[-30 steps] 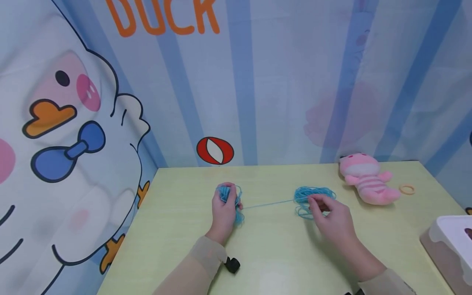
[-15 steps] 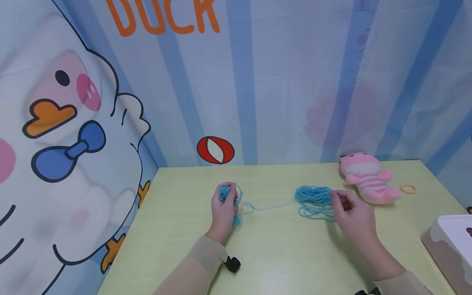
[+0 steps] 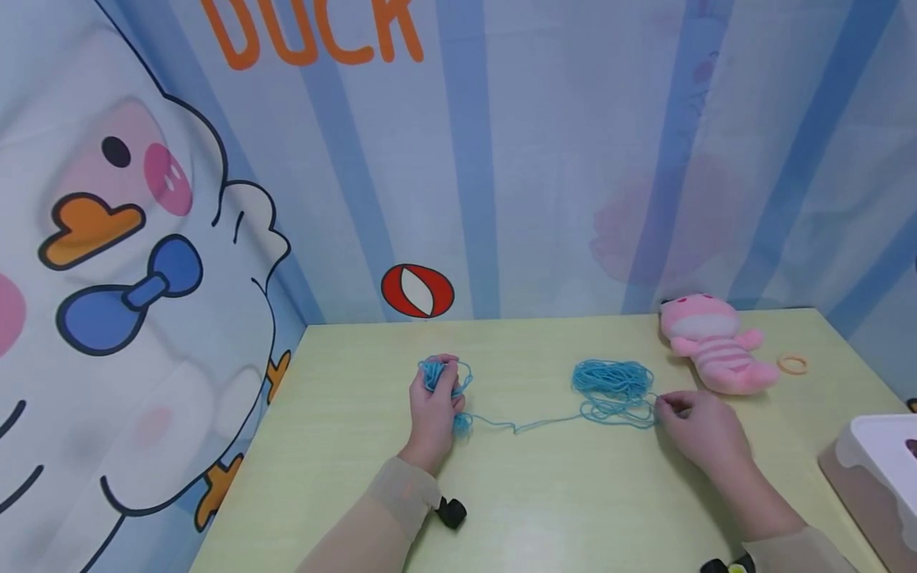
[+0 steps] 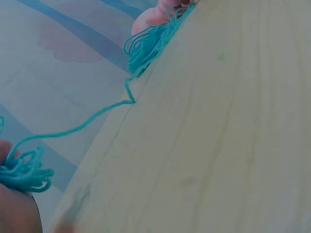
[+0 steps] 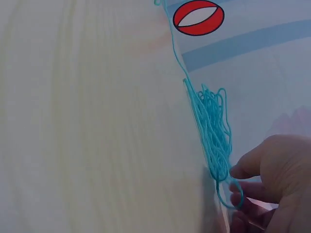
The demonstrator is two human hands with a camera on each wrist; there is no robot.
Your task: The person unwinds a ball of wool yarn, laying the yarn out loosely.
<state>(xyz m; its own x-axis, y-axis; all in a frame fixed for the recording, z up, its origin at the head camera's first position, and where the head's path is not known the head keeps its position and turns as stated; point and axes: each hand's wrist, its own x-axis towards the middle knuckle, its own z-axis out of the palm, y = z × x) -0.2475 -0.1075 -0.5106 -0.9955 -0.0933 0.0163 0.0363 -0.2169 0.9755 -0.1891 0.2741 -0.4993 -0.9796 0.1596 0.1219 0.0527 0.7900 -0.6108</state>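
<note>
My left hand (image 3: 431, 407) grips a small bundle of blue yarn (image 3: 433, 372), whose loops stick out above and below the fingers. In the left wrist view those loops (image 4: 29, 174) hang beside a fingertip. One slack strand (image 3: 533, 426) runs over the table to a larger loose heap of blue yarn (image 3: 612, 382). At the right end of this heap, my right hand (image 3: 708, 434) pinches a loop of its yarn between thumb and fingers. From the right wrist, the pulled loop (image 5: 241, 194) shows by the fingertips, next to the heap (image 5: 211, 131).
A pink striped plush toy (image 3: 716, 350) lies at the back right of the pale wooden table (image 3: 559, 509). Beside it is a thin orange ring (image 3: 792, 364). A white and beige box (image 3: 877, 477) stands at the right edge. A printed curtain (image 3: 530, 159) hangs behind.
My right hand has moved right, from the top of the yarn heap to its right end. The strand between the bundles went from taut to slack. My left hand has stayed in place.
</note>
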